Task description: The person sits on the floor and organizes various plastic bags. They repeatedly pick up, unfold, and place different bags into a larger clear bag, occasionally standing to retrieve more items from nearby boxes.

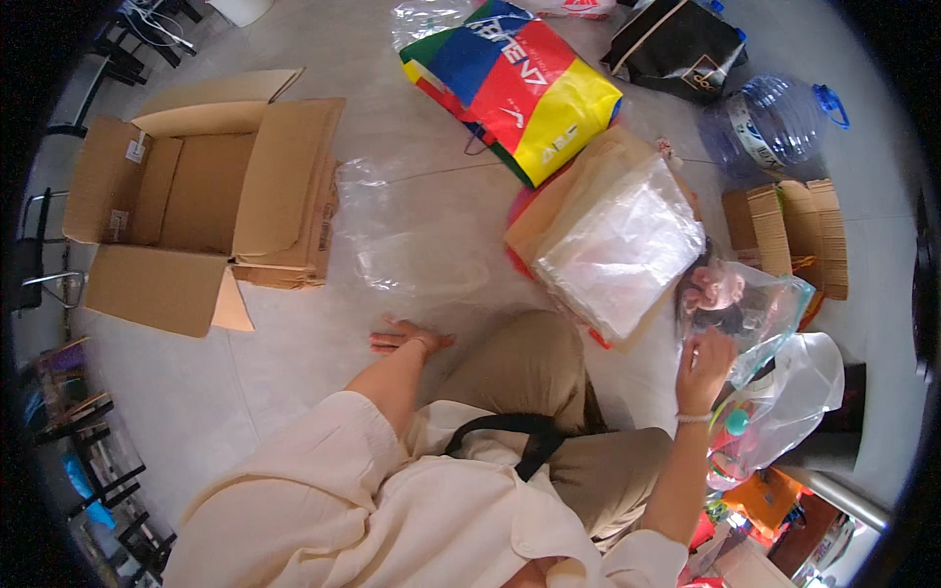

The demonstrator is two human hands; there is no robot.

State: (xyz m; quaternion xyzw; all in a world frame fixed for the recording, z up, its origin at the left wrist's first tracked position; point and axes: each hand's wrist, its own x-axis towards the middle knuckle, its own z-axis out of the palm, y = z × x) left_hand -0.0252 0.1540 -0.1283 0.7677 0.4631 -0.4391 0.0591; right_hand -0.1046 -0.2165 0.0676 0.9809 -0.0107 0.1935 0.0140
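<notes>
My left hand [406, 336] rests on the tiled floor with its fingers apart, just below a crumpled clear plastic bag [412, 242]. At the right, my right hand [707, 360] touches a clear plastic bag [779, 316] with pink and dark items inside; whether its fingers grip the bag is not plain. Between the hands and farther off lies a stack of flattened plastic and paper bags [625, 242]. A red, blue, yellow and green shopping bag [507, 81] overlaps the top of that stack.
An open cardboard box [198, 191] stands at the left. To the right are a large clear water bottle [772, 125], a small cardboard box [831, 235], a black bag [680, 48] and a clear bag of colourful items [794, 411]. Black-framed furniture [110, 470] lines the left edge.
</notes>
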